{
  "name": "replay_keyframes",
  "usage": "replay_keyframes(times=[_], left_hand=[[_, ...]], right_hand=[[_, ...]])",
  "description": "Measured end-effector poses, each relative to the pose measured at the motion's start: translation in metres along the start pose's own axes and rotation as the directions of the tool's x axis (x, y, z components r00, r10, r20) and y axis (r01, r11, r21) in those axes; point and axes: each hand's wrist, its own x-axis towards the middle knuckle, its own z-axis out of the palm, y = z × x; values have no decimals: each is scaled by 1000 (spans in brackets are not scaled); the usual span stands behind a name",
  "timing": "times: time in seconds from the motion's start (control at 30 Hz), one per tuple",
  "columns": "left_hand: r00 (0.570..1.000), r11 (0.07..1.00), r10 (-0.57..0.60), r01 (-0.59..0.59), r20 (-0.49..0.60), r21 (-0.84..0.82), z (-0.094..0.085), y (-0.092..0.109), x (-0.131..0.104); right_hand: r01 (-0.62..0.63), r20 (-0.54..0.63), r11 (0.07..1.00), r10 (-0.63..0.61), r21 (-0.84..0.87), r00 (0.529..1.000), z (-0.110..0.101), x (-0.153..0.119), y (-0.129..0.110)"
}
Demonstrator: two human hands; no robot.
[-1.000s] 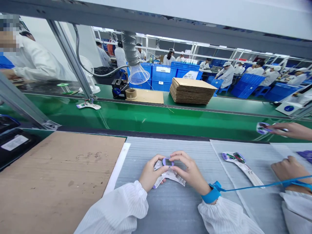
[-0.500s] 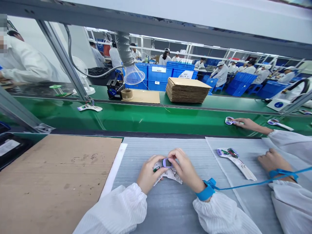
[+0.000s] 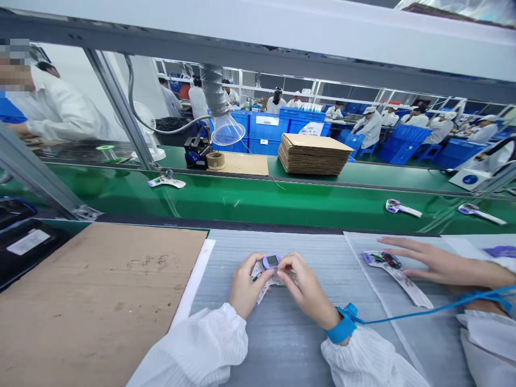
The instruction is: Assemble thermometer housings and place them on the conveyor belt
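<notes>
Nearest: white sleeves (image 3: 201, 341), w/ a blue wrist strap (image 3: 341, 327) & its cord off to the right. Foam sheet (image 3: 298, 352) underneath; brown cardboard sheet (image 3: 100, 306) to the left.

Just past the sleeves, L hand (image 3: 246, 284) pinches the purple-framed display (image 3: 271, 261) btwn thumb & fingers, at its left side, above a white curved half-shell (image 3: 263, 294). R hand (image 3: 299, 280) has thumb & index tips nearly together at the display's near right edge; can't tell if they grip the rim or sth small, e.g. a wire. Shell's mostly hidden by the hands; can't tell what bears its wt.

Handling (judgement): display is prob. light & stiff, w/ a smooth face that'd smudge or scratch, so best held by the purple rim, thumbs off the screen. Shell looks like thin, rigid plastic, prob. a bit slippery; hold by outer walls, clear of the green circuit board (image 3: 255, 278), prob. fragile. Any leads wouldn't like a tug.

Right, on the foam: 2nd half-shell w/ exposed boards (image 3: 411, 285); co-worker's hand (image 3: 433, 262), fingers spread, right by it, contact unclear.

Farther: green conveyor belt (image 3: 242, 201) carrying similar units, one left (image 3: 171, 182), two right. Beyond: tape roll (image 3: 215, 160), cardboard stack (image 3: 314, 156), blue crates (image 3: 264, 129).
</notes>
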Motion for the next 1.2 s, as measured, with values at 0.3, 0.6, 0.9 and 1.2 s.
replay_keyframes(times=[0.3,0.6,0.9,1.2], left_hand=[[936,927,318,-274,-150,255,13,4,-9],[997,938,12,15,77,-346,22,0,-4],[961,972,235,-228,-149,63,11,6,-6],[940,944,316,-298,-131,141,15,6,-9]], right_hand=[[-275,-362,961,269,37,893,30,2,-9],[-79,-402,997,79,15,912,19,3,-20],[-49,-214,998,42,-27,976,10,0,-26],[-84,-154,996,77,-43,985,7,0,-27]])
